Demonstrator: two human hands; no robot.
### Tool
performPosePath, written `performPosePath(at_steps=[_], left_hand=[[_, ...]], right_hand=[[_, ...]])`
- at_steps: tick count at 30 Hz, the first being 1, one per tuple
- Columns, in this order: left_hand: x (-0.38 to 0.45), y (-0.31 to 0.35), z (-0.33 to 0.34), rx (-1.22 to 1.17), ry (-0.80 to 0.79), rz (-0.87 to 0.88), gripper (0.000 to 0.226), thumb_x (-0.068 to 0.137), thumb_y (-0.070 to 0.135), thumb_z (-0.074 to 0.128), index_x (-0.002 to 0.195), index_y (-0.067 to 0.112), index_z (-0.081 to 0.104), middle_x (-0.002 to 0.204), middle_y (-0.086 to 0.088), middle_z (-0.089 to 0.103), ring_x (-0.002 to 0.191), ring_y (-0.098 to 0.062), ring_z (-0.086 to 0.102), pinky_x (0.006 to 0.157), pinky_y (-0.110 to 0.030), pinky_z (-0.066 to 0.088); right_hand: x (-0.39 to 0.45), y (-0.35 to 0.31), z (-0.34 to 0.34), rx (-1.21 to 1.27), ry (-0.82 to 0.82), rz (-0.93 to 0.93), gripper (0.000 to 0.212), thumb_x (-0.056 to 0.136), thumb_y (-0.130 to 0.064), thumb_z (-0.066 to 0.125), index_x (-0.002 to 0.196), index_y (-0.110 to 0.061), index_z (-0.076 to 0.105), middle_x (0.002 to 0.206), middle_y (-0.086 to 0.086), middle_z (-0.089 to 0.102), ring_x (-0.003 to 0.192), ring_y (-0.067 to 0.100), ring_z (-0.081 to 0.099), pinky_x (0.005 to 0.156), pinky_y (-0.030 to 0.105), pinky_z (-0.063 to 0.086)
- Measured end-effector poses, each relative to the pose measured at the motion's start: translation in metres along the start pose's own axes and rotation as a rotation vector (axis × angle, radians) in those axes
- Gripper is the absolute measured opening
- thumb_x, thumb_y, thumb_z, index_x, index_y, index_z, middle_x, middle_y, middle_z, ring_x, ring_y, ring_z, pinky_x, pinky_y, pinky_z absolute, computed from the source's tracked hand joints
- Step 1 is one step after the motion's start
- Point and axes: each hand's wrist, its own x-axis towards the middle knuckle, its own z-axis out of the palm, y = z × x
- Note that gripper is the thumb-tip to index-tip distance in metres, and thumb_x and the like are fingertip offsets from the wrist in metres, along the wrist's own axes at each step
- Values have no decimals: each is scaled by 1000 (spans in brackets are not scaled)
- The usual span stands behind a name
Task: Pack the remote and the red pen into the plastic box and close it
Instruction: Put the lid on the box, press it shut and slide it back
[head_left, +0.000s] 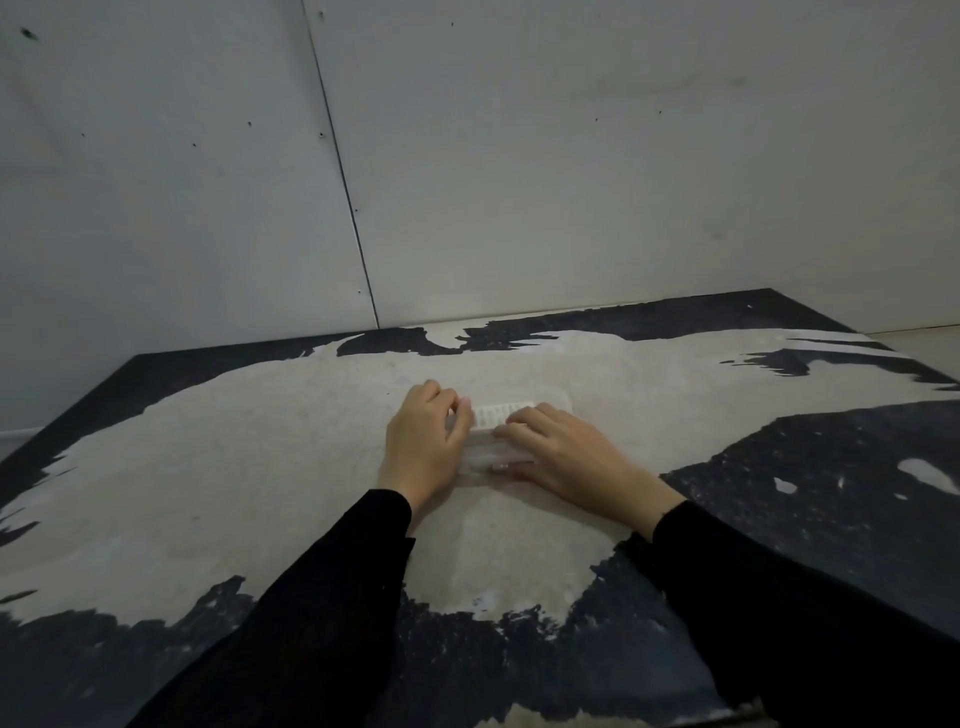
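Note:
A clear plastic box (488, 452) lies on the worn tabletop (260, 467), between my two hands. Through its see-through top a white remote (501, 414) with rows of buttons shows at the far side. A faint reddish streak, probably the red pen (511, 466), shows near the box's front edge by my right thumb. My left hand (423, 441) grips the box's left end, fingers curled over the top. My right hand (561, 452) lies flat on the right part of the box top, fingers pressed down on it. Whether the lid is fully shut cannot be told.
The tabletop is black with a large worn pale patch in the middle. A grey panelled wall (519, 156) stands right behind the table's far edge. The table's right corner (779, 296) ends near the wall. Black sleeves cover both forearms.

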Motion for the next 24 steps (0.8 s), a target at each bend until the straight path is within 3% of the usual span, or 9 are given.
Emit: performPosePath(at_steps=[2,4,9,12,15,18,20,24], left_hand=[[-2,6,1,-28,22,-2,30,93,29,40,64,19,39,64,7,37,68,-18,42,62,-31,31],[3,10,6,-52,16,43,29,92,28,43,65,19,39,65,7,37,67,-18,42,62,-30,32],[28,22,34,-63,-165,211,20,86,31,45,83,14,55,88,-5,58,81,-22,56,74,-37,48],[55,38,66,-2,-255,279,31,83,31,45,104,13,58,108,-8,64,99,-26,57,89,-37,45],[88,61,99,104,-281,321,38,80,24,45,112,7,57,115,-14,61,109,-31,53,96,-39,40],[121,83,131,167,-355,315,39,79,22,47,113,4,54,116,-17,58,109,-35,52,96,-42,40],[142,97,153,164,-410,312,41,78,24,46,113,3,51,116,-18,57,108,-36,51,95,-42,40],[176,121,194,211,-511,320,60,80,30,46,133,3,35,136,-18,46,121,-36,47,107,-45,34]], right_hand=[[-2,9,2,-18,7,-1,34,90,-43,49,110,-15,56,109,6,61,92,24,57,75,34,52],[0,23,3,-29,1,41,30,87,-39,55,103,-14,58,105,8,63,89,26,60,73,35,52],[0,80,8,-141,32,270,23,76,-27,70,89,-12,58,91,10,62,78,28,59,61,37,48],[-1,116,10,-266,53,473,12,77,-20,58,85,-11,61,84,12,62,75,32,59,60,41,49],[4,146,7,-308,-35,604,31,85,-24,39,100,-9,62,97,16,64,88,35,60,78,45,47],[4,182,10,-211,-40,709,40,89,-32,44,119,-7,49,113,19,59,102,37,56,91,45,41],[1,211,15,-158,-46,765,44,88,-37,46,121,-8,45,122,21,55,112,37,52,96,47,39],[-4,261,22,-161,-143,870,57,90,-44,41,136,-12,34,145,21,38,132,40,36,112,54,26]])
